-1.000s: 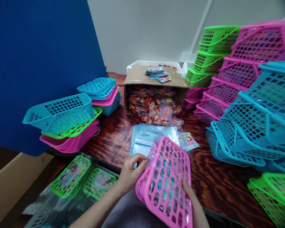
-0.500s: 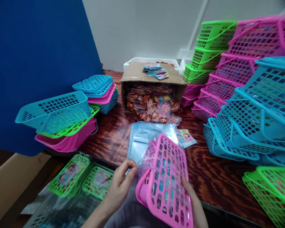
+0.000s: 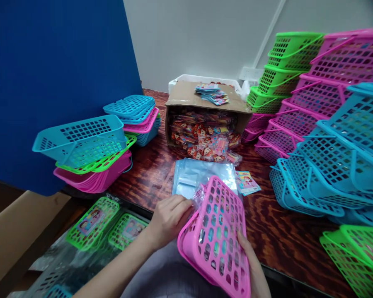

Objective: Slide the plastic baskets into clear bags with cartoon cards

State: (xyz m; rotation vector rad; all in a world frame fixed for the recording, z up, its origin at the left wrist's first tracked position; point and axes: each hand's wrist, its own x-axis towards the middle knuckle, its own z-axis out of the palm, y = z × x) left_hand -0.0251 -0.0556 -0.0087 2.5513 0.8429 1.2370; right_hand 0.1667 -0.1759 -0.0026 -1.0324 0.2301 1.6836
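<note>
A pink plastic basket (image 3: 211, 242) with a perforated lid is tilted in front of me, and several coloured things show through its holes. My right hand (image 3: 252, 265) grips its right side, the thumb lying over the lid edge. On the left side, my left hand (image 3: 171, 217) has its fingers closed on crumpled clear plastic film (image 3: 199, 196), beside the basket's edge. The fingertips are partly hidden. Behind the basket lies a stack of clear plastic bags (image 3: 186, 174). Printed cards (image 3: 248, 182) rest to the right of the bags.
A cardboard box (image 3: 182, 97) of packaged items stands at the back, with cards on top. Stacked blue baskets (image 3: 335, 165), pink baskets (image 3: 321, 93) and green baskets (image 3: 276, 74) rise on the right. Nested baskets and lids (image 3: 90, 169) sit left; bagged green baskets (image 3: 93, 223) lie below the table edge.
My left hand has moved up and right against the basket, and the film stretched across the lid is now bunched at its left side. My right hand keeps hold. The view has shifted slightly left.
</note>
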